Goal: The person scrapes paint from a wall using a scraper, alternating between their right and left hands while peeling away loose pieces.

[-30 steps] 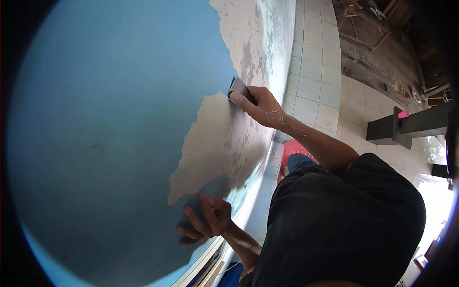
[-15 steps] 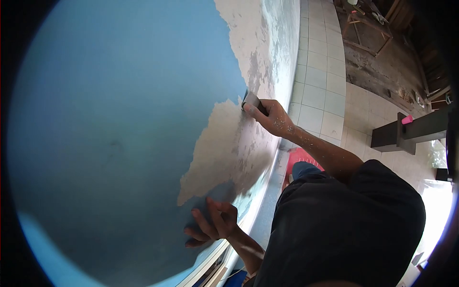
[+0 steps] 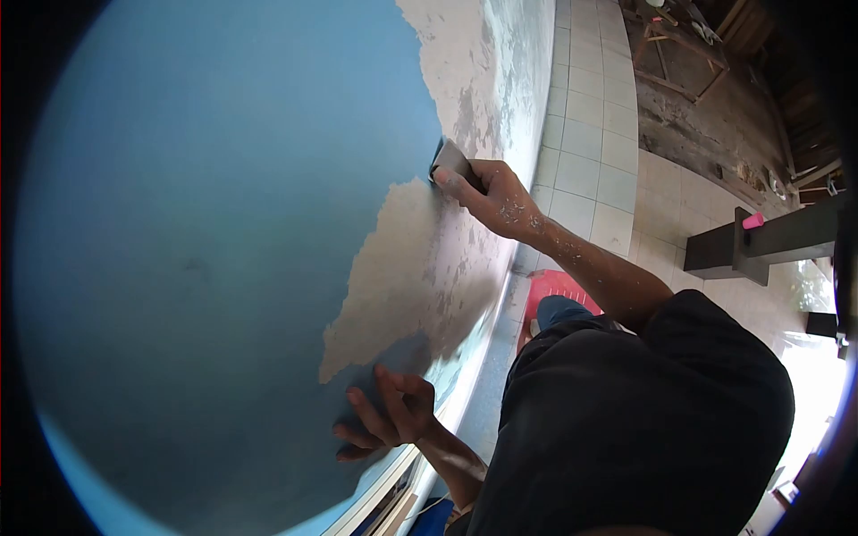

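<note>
A flat-bladed scraper (image 3: 455, 159) is gripped in my right hand (image 3: 497, 198), its blade edge at the border between blue paint and the bare patch. Pale flakes cling to that wrist and forearm. The blue wall (image 3: 223, 196) fills the left of the view. Its stripped patch (image 3: 386, 263) looks beige and grey, with a ragged outline. Lower down, my left hand (image 3: 393, 415) rests its fingertips against the blue paint just below the patch, fingers spread and holding nothing. The scraper's handle is mostly hidden in my palm.
Pale floor tiles (image 3: 579, 161) run along the wall's foot. A red plastic stool or step (image 3: 559, 288) is near my feet. On the right, a dark beam-like piece (image 3: 760, 247) carries a pink cup (image 3: 753, 221). Farther back stands a wooden trestle table (image 3: 684, 54).
My right hand and the scraper have moved slightly up and left along the paint edge. The view has shifted a little; my left hand stays against the wall.
</note>
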`<state>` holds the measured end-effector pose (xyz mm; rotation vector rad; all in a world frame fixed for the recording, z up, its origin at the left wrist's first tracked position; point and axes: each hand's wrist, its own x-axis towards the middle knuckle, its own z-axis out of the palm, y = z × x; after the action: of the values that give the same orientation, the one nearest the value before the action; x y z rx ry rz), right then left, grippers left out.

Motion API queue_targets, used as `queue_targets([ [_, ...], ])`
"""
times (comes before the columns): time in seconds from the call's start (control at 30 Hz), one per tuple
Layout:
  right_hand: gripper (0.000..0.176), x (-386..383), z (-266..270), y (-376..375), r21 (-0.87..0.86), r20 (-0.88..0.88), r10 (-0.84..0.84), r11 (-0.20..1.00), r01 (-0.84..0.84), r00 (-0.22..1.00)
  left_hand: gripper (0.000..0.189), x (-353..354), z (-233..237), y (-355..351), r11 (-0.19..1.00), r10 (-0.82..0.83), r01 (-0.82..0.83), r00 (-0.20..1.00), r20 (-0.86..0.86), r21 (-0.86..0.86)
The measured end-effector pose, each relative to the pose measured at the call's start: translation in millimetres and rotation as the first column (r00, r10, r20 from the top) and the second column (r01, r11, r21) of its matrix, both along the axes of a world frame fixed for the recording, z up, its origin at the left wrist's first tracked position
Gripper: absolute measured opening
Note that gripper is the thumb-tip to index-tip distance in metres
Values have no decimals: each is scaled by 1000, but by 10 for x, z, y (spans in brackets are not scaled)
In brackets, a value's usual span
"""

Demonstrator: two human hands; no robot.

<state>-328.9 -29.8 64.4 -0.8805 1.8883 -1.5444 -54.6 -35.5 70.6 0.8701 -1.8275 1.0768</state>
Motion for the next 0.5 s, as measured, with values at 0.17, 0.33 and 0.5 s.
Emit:
queue_targets([
  [0.17,65,19,-85,28,72,60,42,996,-46,997,16,-43,31,-38,998,-44,41,997,-55,-53],
  [0.33,63,-9,77,-28,-35,33,21,999,-20,999,16,-63,23,-22,999,-27,25,999,-47,-44],
  [0.5,61,10,-83,13,43,9,41,998,-41,999,16,-44,37,-41,998,-29,26,999,-43,-54],
])
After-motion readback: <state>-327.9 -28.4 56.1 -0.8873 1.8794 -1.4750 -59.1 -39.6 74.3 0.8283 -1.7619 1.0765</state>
